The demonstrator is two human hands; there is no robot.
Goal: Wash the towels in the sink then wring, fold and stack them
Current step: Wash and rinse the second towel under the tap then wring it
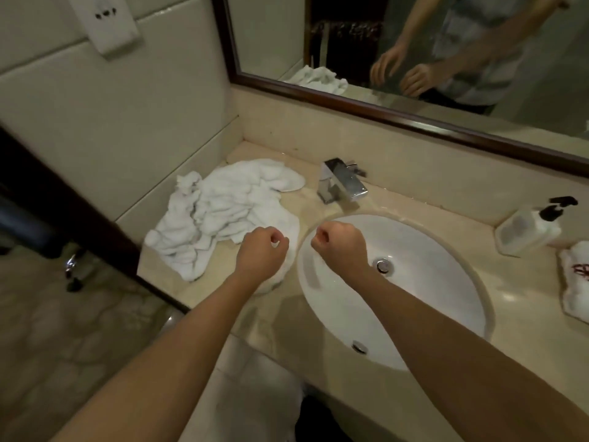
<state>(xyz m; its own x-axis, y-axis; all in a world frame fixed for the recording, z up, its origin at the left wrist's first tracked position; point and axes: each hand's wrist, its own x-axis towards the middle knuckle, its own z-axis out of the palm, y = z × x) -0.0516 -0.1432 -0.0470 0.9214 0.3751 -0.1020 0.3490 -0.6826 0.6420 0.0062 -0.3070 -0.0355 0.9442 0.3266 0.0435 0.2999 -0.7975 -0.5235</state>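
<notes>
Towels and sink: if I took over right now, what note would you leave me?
Left hand: curled, empty, above the edge of the towels.
Right hand: curled, empty, over the sink rim.
Towels: crumpled in a pile on the counter, left of the sink and tap. Another white cloth lies at the far right.
Sink: nothing in it, no water running.
Done: nothing folded or stacked in view; whether any are washed can't be told.
Left: wash, wring, fold, stack.

Fluffy cloth towels (223, 208), glossy sink (424, 301), polished metal faucet (342, 183).
</notes>
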